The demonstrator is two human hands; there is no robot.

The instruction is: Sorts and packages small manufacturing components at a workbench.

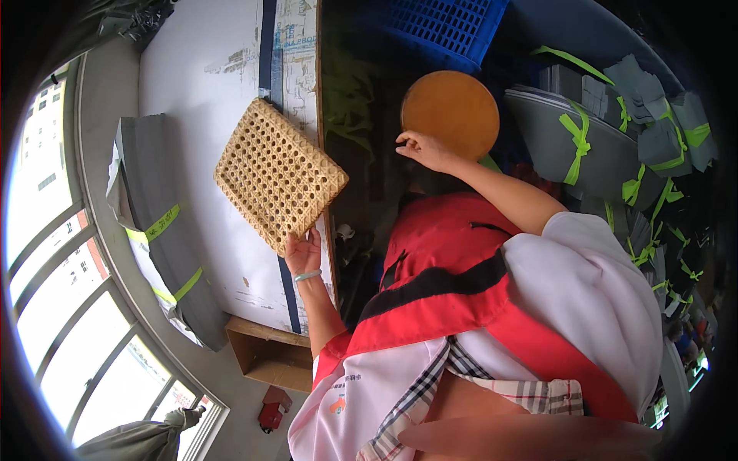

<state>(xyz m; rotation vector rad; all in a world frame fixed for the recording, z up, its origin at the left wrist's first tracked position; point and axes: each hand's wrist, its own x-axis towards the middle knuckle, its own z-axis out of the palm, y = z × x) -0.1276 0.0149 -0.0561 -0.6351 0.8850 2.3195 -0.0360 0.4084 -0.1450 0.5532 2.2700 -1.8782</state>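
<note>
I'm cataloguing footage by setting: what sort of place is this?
Probably a small workshop or packing room, judging by the flat grey sheets bundled with bright yellow-green ties, the blue slotted plastic crate and the scuffed white tabletop.

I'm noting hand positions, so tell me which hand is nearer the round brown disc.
Right: the right hand is beside the near edge of the round brown disc, contact unclear. The left hand is farther left, holding the woven panel.

Lettering (287, 34) on tabletop (196, 115), shirt (588, 265), green strap (163, 223).
</note>
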